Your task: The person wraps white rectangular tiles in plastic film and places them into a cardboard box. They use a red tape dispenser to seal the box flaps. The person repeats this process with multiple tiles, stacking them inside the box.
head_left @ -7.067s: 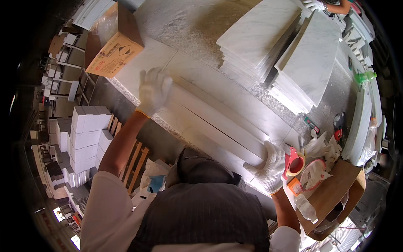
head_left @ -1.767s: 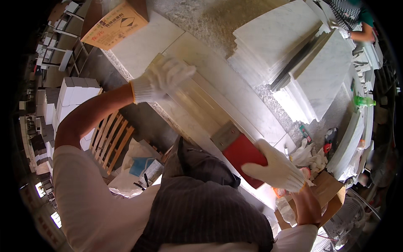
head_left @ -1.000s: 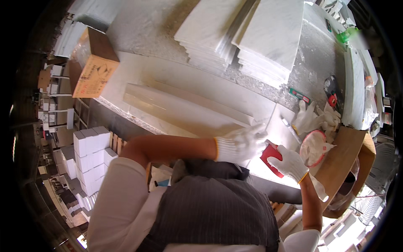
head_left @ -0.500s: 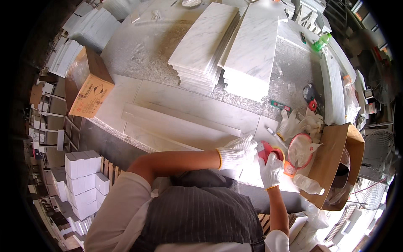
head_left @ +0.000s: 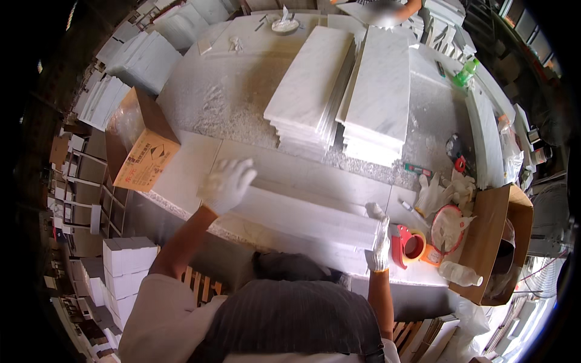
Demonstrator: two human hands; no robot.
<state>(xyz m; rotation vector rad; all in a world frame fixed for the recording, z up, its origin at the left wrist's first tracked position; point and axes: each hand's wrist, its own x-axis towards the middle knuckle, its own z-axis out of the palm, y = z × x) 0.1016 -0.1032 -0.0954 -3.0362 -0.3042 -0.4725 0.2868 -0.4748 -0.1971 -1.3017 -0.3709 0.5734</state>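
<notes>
A long narrow white slab (head_left: 305, 212) lies crosswise on the work table in front of me; whether it is one piece or several I cannot tell. My right hand (head_left: 380, 242), in a white knit glove, is closed around its right end, with some fingers hidden. Over the left end, my gloved left hand (head_left: 230, 181) is open, fingers apart and blurred by motion. It holds nothing visible; contact with the slab cannot be made out. A red tape dispenser (head_left: 400, 245) with a roll of tape stands just right of my right hand.
Two stacks of white marble-patterned slabs (head_left: 315, 78) (head_left: 378, 91) stand beyond. Cardboard boxes are at the left (head_left: 148, 160) and right (head_left: 478, 242). A clear bottle (head_left: 460, 273), a red-rimmed round container (head_left: 446, 230), a marker (head_left: 413, 210) and gloves (head_left: 431, 193) lie at right. Another person's arm (head_left: 408, 11) shows at the far edge.
My right hand has let go of the tape dispenser and moved left onto the slab's end. My left hand has swung left, from near the dispenser to the slab's other end. The view has shifted.
</notes>
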